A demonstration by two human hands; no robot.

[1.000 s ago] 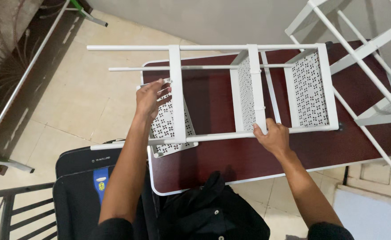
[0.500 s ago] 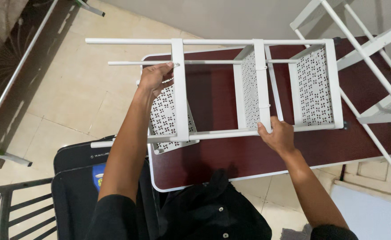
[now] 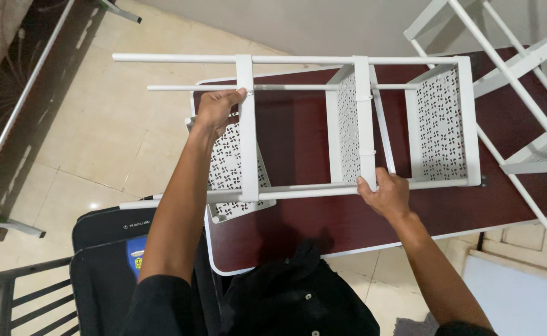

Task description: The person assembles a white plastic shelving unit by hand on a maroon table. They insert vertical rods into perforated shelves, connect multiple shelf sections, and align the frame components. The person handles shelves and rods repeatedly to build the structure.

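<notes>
A white metal shelf rack (image 3: 363, 124) with perforated shelf panels lies on its side across a dark red table (image 3: 298, 143). My left hand (image 3: 218, 111) is curled around a thin white rod near the rack's left crossbar, above a loose perforated panel (image 3: 230, 168). My right hand (image 3: 385, 193) grips the near rail of the rack where a vertical bar meets it. Both forearms reach out from black sleeves.
A second white frame (image 3: 522, 93) leans at the right over the table's far corner. A black bag (image 3: 105, 249) stands at the lower left beside a dark metal rail (image 3: 12, 292). A long metal pole (image 3: 24, 106) crosses the tiled floor at the left.
My left hand has moved up from the loose perforated panel to the thin rod and closed on it. My right hand has stayed on the near rail. The rack has shifted a little.
</notes>
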